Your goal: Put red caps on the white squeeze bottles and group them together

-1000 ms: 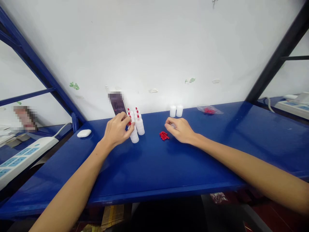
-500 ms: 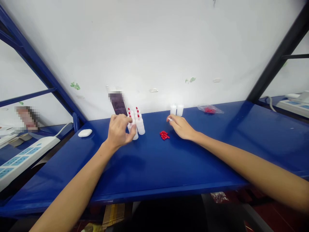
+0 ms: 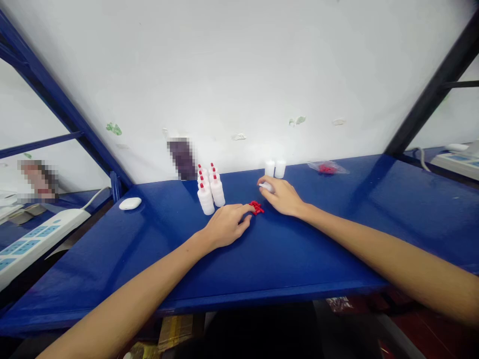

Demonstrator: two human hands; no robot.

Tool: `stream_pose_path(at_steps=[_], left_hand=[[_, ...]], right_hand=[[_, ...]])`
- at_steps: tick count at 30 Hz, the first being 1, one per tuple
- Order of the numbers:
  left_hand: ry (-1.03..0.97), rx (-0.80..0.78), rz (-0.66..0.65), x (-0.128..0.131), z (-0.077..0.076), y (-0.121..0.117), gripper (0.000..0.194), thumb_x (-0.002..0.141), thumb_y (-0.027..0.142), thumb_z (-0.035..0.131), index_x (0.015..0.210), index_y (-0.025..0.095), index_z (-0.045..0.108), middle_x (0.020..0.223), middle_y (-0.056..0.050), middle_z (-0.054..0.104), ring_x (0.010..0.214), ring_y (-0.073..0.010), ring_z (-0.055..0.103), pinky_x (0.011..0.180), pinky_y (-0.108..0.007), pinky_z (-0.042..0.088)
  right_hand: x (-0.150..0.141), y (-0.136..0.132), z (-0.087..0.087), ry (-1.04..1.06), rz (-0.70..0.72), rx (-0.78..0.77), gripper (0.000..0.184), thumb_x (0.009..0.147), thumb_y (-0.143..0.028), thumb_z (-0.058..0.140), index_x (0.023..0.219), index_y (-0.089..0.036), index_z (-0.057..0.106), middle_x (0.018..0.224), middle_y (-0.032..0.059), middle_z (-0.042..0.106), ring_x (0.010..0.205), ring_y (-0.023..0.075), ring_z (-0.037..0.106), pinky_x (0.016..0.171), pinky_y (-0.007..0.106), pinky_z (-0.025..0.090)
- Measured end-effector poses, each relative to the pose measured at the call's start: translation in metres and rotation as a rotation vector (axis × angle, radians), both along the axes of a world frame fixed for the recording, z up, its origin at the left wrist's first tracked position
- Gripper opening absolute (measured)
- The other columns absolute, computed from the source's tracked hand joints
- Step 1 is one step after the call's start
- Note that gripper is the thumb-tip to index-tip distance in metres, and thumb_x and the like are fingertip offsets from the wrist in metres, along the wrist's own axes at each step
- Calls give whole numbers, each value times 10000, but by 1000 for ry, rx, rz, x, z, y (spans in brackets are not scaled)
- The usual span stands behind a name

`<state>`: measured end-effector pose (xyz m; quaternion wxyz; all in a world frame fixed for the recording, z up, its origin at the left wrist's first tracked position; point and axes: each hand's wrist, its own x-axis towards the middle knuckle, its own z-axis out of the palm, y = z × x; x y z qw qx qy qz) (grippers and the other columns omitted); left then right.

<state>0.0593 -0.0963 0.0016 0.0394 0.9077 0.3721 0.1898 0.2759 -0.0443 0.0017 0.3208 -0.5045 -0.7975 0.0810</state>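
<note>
My left hand reaches over the blue table to a small pile of red caps. Its fingertips are at the pile's left side, with the thumb apart and no cap visible between them. My right hand is closed round a white plastic bottle, just right of the pile. Only a pale part of that bottle shows, its tip pointing left; the fingers and palm hide the rest. Left of the pile, several white squeeze bottles with red-tipped nozzles stand upright in two rows.
Two white bottles stand by the wall behind my right hand. A clear bag of red caps lies farther right. On the left are a white rounded case and a power strip. A blurred dark panel leans at the wall.
My left hand has moved from the capped bottles rightward and down to the red caps. My right hand stays nearly in place, with more of its white bottle showing.
</note>
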Motion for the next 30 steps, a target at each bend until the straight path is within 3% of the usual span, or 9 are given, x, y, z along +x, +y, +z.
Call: stream_pose_path(at_steps=[5, 12, 17, 21, 30], left_hand=[[-1, -69, -35, 2, 5, 0, 238, 934, 185, 476, 1130, 198, 611, 750, 4, 562, 652, -135, 514, 649, -255, 387], [-54, -112, -36, 1, 3, 2, 113, 914, 201, 512, 973, 190, 608, 697, 30, 502, 642, -125, 479, 633, -250, 384], [-323, -85, 56, 4, 3, 0, 79, 885, 213, 553, 912, 178, 619, 753, 21, 590, 625, -101, 503, 613, -233, 408], [-510, -77, 117, 7, 6, -5, 79, 817, 176, 614, 891, 173, 641, 671, 46, 625, 532, -71, 492, 557, -205, 413], [-526, 113, -87, 7, 3, -8, 92, 837, 129, 595, 896, 158, 659, 741, 0, 632, 618, -85, 530, 596, -210, 447]], right_hand=[[-2, -12, 8, -12, 88, 51, 255, 939, -323, 435, 1115, -251, 605, 1010, 18, 710, 805, 191, 627, 676, 277, 367], [-10, -27, 15, -252, 150, 156, 203, 940, -296, 417, 971, -215, 601, 912, 31, 676, 791, 179, 592, 644, 274, 317], [-15, -36, 20, -364, 188, 208, 210, 896, -373, 484, 899, -201, 605, 843, 33, 653, 757, 183, 565, 625, 286, 278], [-16, -40, 22, -358, 253, 188, 300, 925, -431, 427, 875, -190, 599, 793, 31, 634, 682, 167, 534, 590, 283, 237], [-17, -40, 15, -156, 344, 65, 432, 959, -499, 383, 708, -178, 530, 684, -1, 590, 591, 119, 465, 565, 257, 211]])
